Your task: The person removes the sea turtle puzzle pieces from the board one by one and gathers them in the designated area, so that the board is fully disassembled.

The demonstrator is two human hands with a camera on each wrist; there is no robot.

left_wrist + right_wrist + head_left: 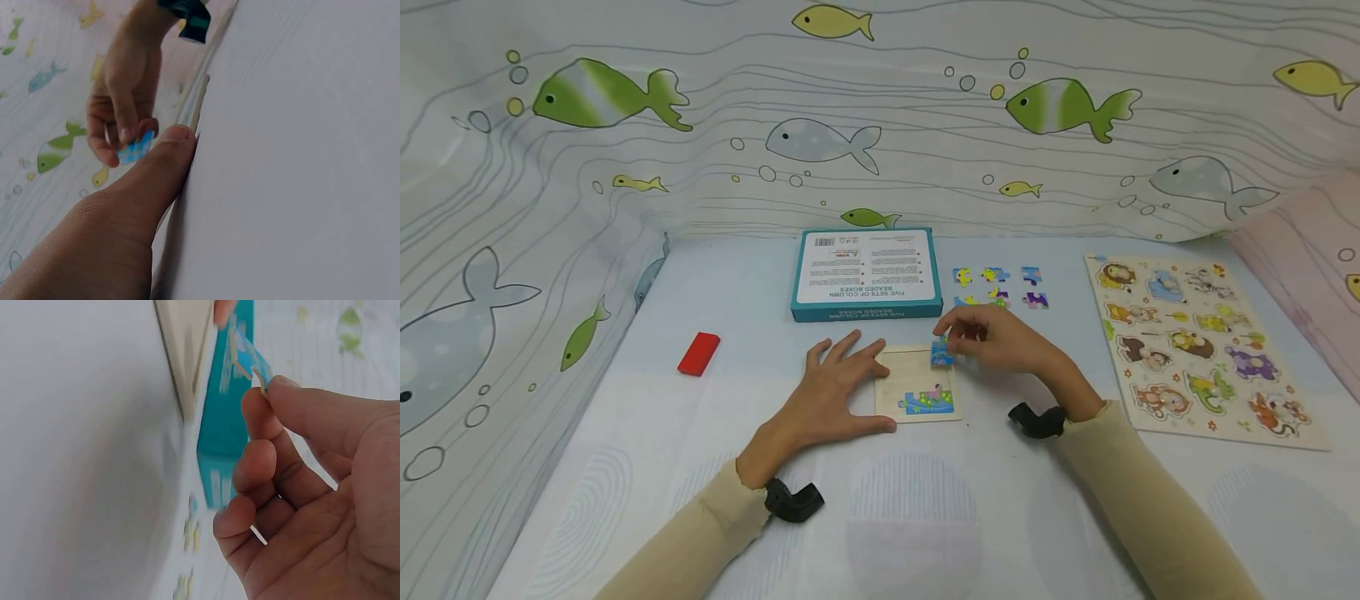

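Observation:
A square wooden puzzle tray [917,418] lies on the table, with a few joined blue, green and pink pieces [928,402] in its lower right part. Over the tray's upper right corner, my right hand [992,337] pinches a blue puzzle piece [941,352] between thumb and index finger. In the right wrist view that puzzle piece [245,355] is tilted and raised off the tray. My left hand [831,396] spreads its fingers at the tray's left side, and its thumb [172,147] touches the edge.
Behind the tray lies a teal box [868,275] with printed text. Several loose puzzle pieces [1033,300] are laid out to its right. An animal puzzle board [1206,354] lies at the far right, and a red block [698,354] at the left.

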